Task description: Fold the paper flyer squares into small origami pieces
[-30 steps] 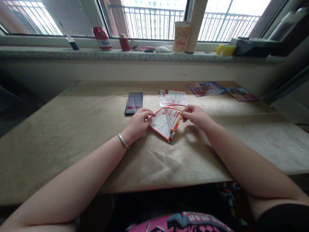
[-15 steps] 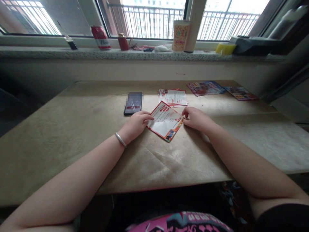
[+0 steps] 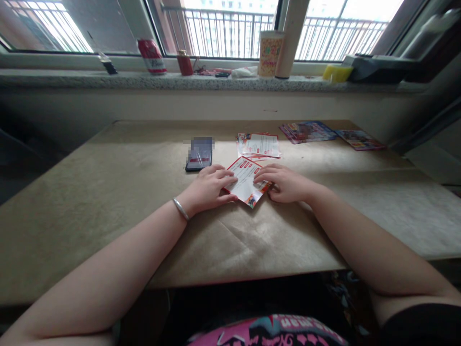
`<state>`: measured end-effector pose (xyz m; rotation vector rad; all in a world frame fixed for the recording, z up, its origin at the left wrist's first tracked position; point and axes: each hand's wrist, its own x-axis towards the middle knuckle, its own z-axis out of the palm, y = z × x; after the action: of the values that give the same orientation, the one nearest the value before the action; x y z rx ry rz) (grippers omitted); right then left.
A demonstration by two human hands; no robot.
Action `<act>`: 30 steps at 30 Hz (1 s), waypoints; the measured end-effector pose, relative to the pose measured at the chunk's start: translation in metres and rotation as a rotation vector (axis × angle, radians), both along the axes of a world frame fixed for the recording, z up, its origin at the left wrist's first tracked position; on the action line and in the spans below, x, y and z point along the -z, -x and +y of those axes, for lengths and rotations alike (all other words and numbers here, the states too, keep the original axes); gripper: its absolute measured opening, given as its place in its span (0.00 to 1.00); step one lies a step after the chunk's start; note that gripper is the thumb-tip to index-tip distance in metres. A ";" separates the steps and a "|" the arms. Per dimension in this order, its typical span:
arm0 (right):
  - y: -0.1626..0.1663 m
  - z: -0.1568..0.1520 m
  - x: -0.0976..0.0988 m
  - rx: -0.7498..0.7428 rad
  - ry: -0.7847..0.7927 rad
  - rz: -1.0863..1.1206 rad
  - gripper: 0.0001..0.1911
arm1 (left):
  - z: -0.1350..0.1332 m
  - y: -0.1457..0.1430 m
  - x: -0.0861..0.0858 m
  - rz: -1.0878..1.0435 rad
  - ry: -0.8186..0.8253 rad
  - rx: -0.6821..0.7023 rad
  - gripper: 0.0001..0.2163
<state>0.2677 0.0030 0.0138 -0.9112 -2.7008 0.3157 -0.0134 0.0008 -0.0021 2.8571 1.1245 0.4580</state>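
A square printed leaflet (image 3: pixel 245 180) with a white face, red border and orange corner lies at an angle on the table in front of me. From its left side, my left hand (image 3: pixel 212 186) grips it, fingers over the face and thumb along the lower left edge. My right hand (image 3: pixel 286 182) holds the right corner, its fingers on top and its thumb low at the edge, partly covering the orange strip. Just beyond the leaflet lies a loose pile of similar leaflets (image 3: pixel 261 145). A silver bangle (image 3: pixel 180 209) circles my left wrist.
A dark phone (image 3: pixel 200 156) lies beyond my left hand. Colourful printed sheets (image 3: pixel 309 131) and another group of sheets (image 3: pixel 360 139) lie at the table's back right. On the windowsill stand a red-and-white can (image 3: pixel 151 57), a red bottle (image 3: pixel 185 63) and a paper cup (image 3: pixel 270 54).
Both hands have moved inward over the leaflet, and more of their fingers now cover its face. The leaflet's near corner has shifted slightly away from me. The pile and phone look unmoved.
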 end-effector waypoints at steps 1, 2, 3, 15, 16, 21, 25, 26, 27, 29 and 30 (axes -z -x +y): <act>-0.001 0.001 0.000 0.001 -0.004 0.006 0.29 | 0.000 0.000 0.000 0.008 0.002 0.006 0.26; -0.001 0.001 0.000 0.003 -0.007 0.014 0.29 | 0.000 0.000 0.001 0.011 0.005 0.013 0.26; -0.001 0.001 0.001 0.006 -0.008 0.022 0.28 | 0.001 0.000 0.001 0.011 0.008 0.019 0.25; 0.005 0.005 0.006 0.116 0.023 0.081 0.13 | 0.004 -0.004 0.000 -0.107 0.043 0.021 0.17; 0.007 0.004 0.005 0.147 0.011 0.068 0.14 | 0.004 -0.005 0.000 -0.139 0.063 0.012 0.17; 0.016 0.001 0.008 0.384 -0.011 0.072 0.17 | 0.002 -0.012 0.000 -0.201 0.102 -0.127 0.19; 0.026 0.005 0.016 0.423 -0.059 0.226 0.13 | 0.001 -0.019 0.000 -0.198 0.078 -0.234 0.18; 0.027 0.007 0.018 0.437 -0.059 0.235 0.13 | 0.001 -0.020 0.000 -0.198 0.073 -0.250 0.18; 0.029 0.009 0.020 0.454 -0.043 0.231 0.13 | 0.002 -0.021 0.000 -0.199 0.069 -0.265 0.17; 0.031 0.012 0.023 0.500 0.002 0.208 0.13 | 0.003 -0.022 0.002 -0.217 0.072 -0.286 0.14; 0.032 0.013 0.024 0.523 0.016 0.203 0.13 | 0.004 -0.023 0.003 -0.231 0.076 -0.293 0.13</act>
<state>0.2361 0.0156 -0.0100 -1.4524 -2.1797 0.2954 0.0093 0.0049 -0.0049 2.5027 1.4807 0.7187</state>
